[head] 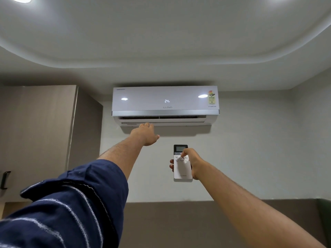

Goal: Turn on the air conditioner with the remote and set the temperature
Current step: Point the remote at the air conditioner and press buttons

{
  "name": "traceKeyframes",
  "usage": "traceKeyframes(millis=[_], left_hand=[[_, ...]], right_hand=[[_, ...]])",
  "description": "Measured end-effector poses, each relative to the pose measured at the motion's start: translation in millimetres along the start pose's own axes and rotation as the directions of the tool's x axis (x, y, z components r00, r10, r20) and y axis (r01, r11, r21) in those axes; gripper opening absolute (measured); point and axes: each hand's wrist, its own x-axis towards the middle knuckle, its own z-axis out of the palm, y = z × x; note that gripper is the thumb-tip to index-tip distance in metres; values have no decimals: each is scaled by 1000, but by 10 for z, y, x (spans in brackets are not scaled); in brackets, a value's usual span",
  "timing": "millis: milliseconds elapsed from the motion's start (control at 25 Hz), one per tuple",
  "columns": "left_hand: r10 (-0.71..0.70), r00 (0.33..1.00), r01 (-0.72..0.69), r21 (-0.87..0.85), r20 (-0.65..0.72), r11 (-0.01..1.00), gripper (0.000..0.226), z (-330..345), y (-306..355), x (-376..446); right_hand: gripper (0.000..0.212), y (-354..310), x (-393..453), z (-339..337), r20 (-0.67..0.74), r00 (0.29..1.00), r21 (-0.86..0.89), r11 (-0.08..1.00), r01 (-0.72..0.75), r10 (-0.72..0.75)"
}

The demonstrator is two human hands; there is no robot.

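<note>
A white wall air conditioner (pixel 165 102) hangs high on the wall, its front display reading 24 and its lower flap open. My left hand (pixel 146 134) is stretched up just under the vent, fingers held flat and together, palm away from me, holding nothing. Lower and to the right, my right hand (pixel 192 162) grips a white remote (pixel 182 171) with a dark screen at its top, pointed at the unit. My thumb rests on the upper buttons just below the screen.
A tall grey-brown cupboard (pixel 50 129) stands at the left with a black handle (pixel 5 179) on its edge. A dark padded panel (pixel 179 222) runs along the wall below. Bright ceiling lights shine at the top corners.
</note>
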Motion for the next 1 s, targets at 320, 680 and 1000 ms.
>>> traceKeyframes(millis=[320,680,1000], left_hand=[[-2,1000,2,18,-10,1000,72,1,-4,22],[-2,1000,3,20,-15,1000,73,64,46,82],[-2,1000,3,28,-25,1000,73,77,28,139]], right_hand=[[55,-10,-14,11,8,1000,-9,1000,17,-17],[52,-2,42,-9,17,999,-4,1000,27,-27],[45,-29,91,-25,30,999,0,999,41,-41]])
